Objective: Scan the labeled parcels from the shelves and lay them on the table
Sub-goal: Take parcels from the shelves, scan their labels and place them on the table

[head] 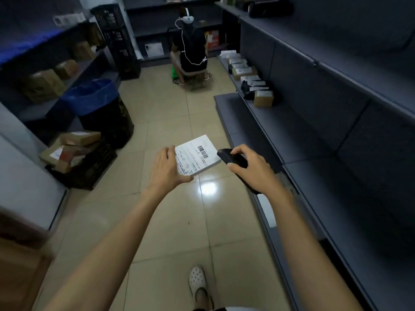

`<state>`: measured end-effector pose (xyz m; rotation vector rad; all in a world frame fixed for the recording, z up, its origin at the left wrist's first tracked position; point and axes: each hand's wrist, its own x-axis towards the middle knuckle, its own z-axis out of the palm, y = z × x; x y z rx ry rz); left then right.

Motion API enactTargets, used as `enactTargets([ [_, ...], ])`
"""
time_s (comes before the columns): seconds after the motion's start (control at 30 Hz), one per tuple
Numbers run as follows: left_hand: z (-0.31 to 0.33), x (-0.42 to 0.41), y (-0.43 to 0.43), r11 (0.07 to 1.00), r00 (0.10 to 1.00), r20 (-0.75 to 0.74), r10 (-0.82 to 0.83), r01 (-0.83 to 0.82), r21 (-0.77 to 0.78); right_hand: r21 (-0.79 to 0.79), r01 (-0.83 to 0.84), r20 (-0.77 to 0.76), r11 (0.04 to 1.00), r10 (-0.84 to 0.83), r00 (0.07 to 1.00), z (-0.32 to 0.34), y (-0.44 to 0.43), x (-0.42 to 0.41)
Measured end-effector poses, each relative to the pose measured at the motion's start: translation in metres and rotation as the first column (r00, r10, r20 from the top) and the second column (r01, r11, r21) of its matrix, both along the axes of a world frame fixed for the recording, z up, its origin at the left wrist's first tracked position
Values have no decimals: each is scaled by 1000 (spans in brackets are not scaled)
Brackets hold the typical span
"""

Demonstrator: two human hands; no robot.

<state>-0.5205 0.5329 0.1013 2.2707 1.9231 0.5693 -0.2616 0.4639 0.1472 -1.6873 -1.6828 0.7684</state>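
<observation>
Stockroom aisle | left hand (167, 167) pinches flat white parcel (197, 157) by its near edge, above the floor (170, 117) | right hand (251, 167), fingers (240, 150) curled round scanner (232, 159), beside the barcode (202, 151) | looks light, stiff; an edge grip should serve.

aisle floor (170, 122): open | left: bin (105, 113), crate (89, 169) | right: shelves (303, 140) | far end: crouching person (190, 52)
</observation>
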Motion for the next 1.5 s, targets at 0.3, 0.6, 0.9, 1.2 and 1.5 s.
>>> enactTargets([
  [0.3,105,-64,263,983,988,-117,-104,120,138,183,-36,171,982,4,985,102,256,-73],
  [0.6,229,-64,479,913,943,-315,-106,218,345,417,-100,303,903,-35,952,214,461,-80],
  [0.9,322,5,666,839,934,-337,-117,275,470,571,-193,430,798,-90,898,301,666,-31],
  [1.2,352,118,829,826,867,-457,-199,399,397,557,-100,474,825,-217,854,326,831,69],
  [1.5,331,286,963,763,720,-504,-476,623,170,444,271,488,854,-484,727,297,889,215],
])
